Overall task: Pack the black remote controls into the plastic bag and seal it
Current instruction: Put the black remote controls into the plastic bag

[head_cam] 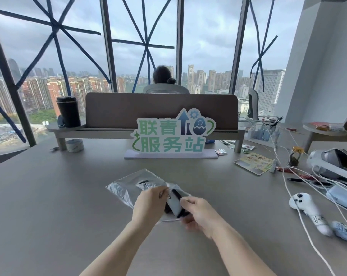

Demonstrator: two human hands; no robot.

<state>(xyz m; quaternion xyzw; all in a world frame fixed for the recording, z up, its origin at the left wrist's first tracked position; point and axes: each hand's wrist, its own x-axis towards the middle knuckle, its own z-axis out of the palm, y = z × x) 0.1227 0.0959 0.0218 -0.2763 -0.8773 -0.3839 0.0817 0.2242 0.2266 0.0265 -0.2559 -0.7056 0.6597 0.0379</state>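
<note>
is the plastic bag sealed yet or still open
Cannot tell: both hands cover the plastic bag at its near end, where a remote shows.

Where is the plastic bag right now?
In the head view, the plastic bag lies on the grey table, low and central, in front of the green sign, with both hands at its near end.
</note>
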